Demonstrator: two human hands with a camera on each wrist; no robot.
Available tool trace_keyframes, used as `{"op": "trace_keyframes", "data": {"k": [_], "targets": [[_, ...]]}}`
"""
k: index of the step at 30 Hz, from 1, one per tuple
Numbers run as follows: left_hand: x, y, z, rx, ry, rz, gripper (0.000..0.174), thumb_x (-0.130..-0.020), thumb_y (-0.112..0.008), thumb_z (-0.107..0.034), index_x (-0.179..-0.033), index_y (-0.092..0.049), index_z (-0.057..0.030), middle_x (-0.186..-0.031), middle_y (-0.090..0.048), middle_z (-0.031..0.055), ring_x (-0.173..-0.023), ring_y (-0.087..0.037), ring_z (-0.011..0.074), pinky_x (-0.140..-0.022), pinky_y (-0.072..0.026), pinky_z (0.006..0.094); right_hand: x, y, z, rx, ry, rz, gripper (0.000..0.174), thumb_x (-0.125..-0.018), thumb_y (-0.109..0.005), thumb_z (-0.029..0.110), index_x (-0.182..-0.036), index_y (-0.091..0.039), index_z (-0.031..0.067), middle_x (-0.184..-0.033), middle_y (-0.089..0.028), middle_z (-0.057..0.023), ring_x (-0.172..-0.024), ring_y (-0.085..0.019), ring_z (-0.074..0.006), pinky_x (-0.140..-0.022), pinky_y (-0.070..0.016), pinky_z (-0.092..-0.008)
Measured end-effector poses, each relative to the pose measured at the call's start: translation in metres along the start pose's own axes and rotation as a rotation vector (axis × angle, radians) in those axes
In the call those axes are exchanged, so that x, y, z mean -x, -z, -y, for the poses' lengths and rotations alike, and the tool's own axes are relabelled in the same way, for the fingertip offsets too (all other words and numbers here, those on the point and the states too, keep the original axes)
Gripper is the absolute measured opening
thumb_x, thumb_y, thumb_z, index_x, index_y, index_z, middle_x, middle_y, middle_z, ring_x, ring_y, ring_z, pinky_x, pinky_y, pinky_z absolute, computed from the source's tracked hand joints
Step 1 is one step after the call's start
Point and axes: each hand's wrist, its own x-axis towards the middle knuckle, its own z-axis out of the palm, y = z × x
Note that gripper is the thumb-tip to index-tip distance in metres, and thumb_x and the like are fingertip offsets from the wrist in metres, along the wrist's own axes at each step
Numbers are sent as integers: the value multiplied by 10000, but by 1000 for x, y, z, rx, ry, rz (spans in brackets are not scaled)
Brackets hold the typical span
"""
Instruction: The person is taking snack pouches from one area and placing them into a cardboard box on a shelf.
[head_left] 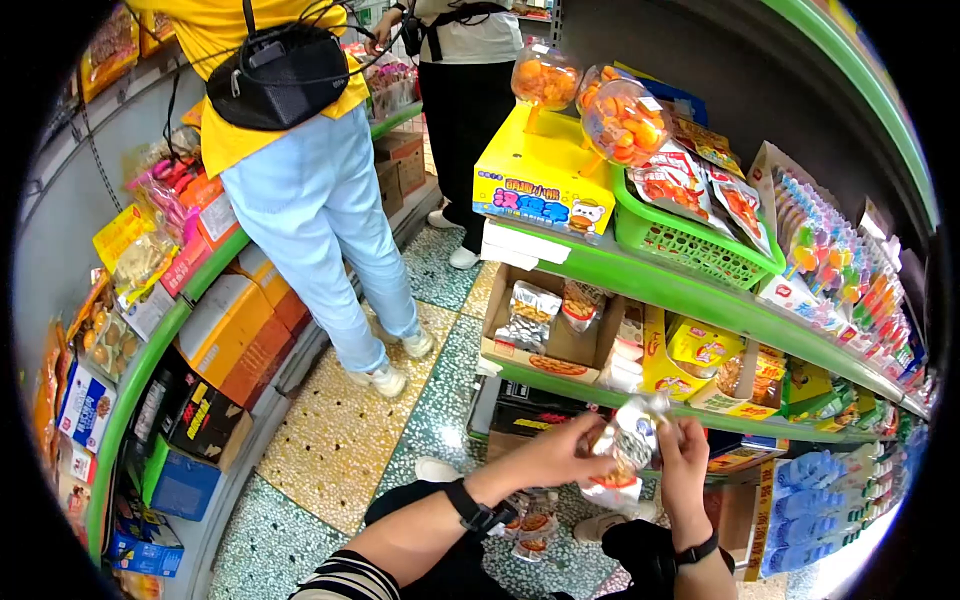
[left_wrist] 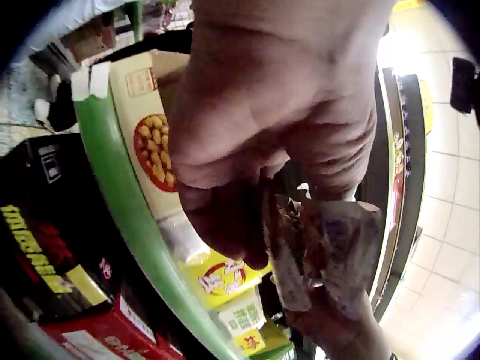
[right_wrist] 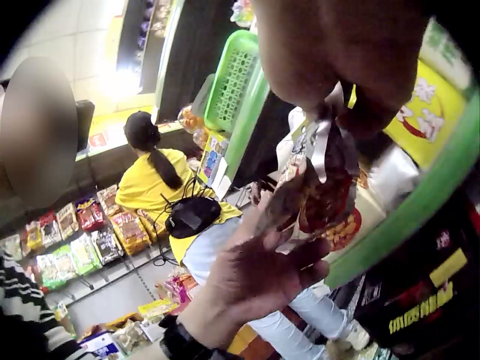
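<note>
Silver snack packet (head_left: 622, 452) held up right of centre, near side, in front of the lower green shelf edge (head_left: 545, 379). Left hand (head_left: 560, 450) grips its left side, thumb lying on the face; right hand (head_left: 685, 455) pinches the upper right part, fingers curled in. Gap between the two hands is narrow, filled by the packet. Beyond the shelf edge, a cardboard tray (head_left: 508, 352) with similar packets inside; a yellow carton (head_left: 667, 372) stands to its right. The upper green shelf edge (head_left: 690, 292) runs above, farther off, bearing a green basket (head_left: 685, 243). Below the hands, clear-wrapped packets (head_left: 536, 530) lie low between the person's legs, near the shoes. Open room is to the left: bare tiled floor (head_left: 335, 455) runs between the shelf and the left-hand green shelf edge (head_left: 150, 365). A person in a yellow shirt (head_left: 290, 200) stands at the far end of that bare stretch, narrowing the aisle.
</note>
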Motion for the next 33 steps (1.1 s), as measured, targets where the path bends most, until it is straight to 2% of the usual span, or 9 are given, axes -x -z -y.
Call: {"op": "trace_keyframes", "data": {"k": [8, 9, 12, 20, 21, 22, 26, 30, 33], "targets": [[-15, -54, 48, 12, 138, 77, 486, -918, -613, -381, -1197, -409, -40, -1012, -525, 77, -908, -495, 134, -782, -442, 273, 35, 33, -95, -143, -114, -88, 18, -959, -503, 75, -953, -517, 64, -782, -530, 27, -675, -472, -35, -582, -387, -205], [-16, -55, 48, -89, 206, 120, 469, -927, -597, -330, -1183, -398, 9, -1089, -530, 188, -1002, -526, 220, -869, -435, 334, 39, 38, -113, -188, -152, -91, 17, -955, -504, 70, -949, -513, 57, -804, -531, 23, -681, -472, -41, -581, -388, -212], [-17, -76, 99, -156, 115, 36, 401, -945, -568, -354, -1067, -412, -5, -898, -511, 111, -826, -500, 155, -733, -436, 312, 51, 39, -116, -200, -374, 38, 311, -941, -563, 124, -1191, -441, -14, -1089, -581, -93, -928, -536, -134, -806, -433, -261], [-14, -125, 116, 60, 304, 125, 727, -916, -626, -278, -1396, -140, -29, -1018, -575, 116, -847, -574, 164, -682, -492, 284, 53, 63, -162, -166, -459, 101, 271, -921, -575, 91, -1146, -467, -16, -1029, -592, -98, -859, -587, -177, -722, -511, -331], [-14, -135, 145, 122, 258, 140, 868, -898, -657, -237, -1458, -25, -40, -1070, -586, 111, -879, -585, 149, -698, -509, 266, 49, 82, -196, -24, -517, 309, 690, -926, -583, 138, -1474, -180, 21, -1321, -476, -98, -996, -523, -119, -697, -448, -205], [-17, -137, 138, 106, 296, 157, 938, -873, -683, -198, -1460, 29, -30, -1111, -586, 138, -931, -574, 140, -751, -507, 268, 52, 78, -165, -5, -462, 192, 431, -937, -549, 125, -1325, -421, -15, -1176, -542, -118, -946, -540, -154, -719, -458, -234], [-26, -140, 108, 19, 412, 269, 1013, -855, -685, -140, -1452, 122, -5, -1223, -526, 172, -1019, -556, 188, -822, -495, 283, 52, 81, -175, -147, -340, 31, 426, -953, -526, 127, -1324, -404, -42, -1195, -543, -137, -1016, -537, -203, -782, -468, -288], [-32, -155, 135, 141, 217, 42, 921, -866, -654, -109, -1469, 31, 13, -1241, -499, 176, -1034, -530, 168, -816, -480, 277, 49, 90, -184, -112, -425, -60, 541, -955, -540, 218, -1377, -331, -48, -1254, -516, -157, -1048, -529, -220, -836, -471, -330], [-34, -130, 77, 186, 494, 106, 857, -874, -628, -68, -1480, -24, -8, -1172, -521, 149, -973, -544, 160, -767, -486, 249, 45, 86, -172, -192, -438, 1, 608, -950, -555, 246, -1410, -282, -42, -1286, -494, -166, -987, -537, -201, -787, -478, -316]]}}
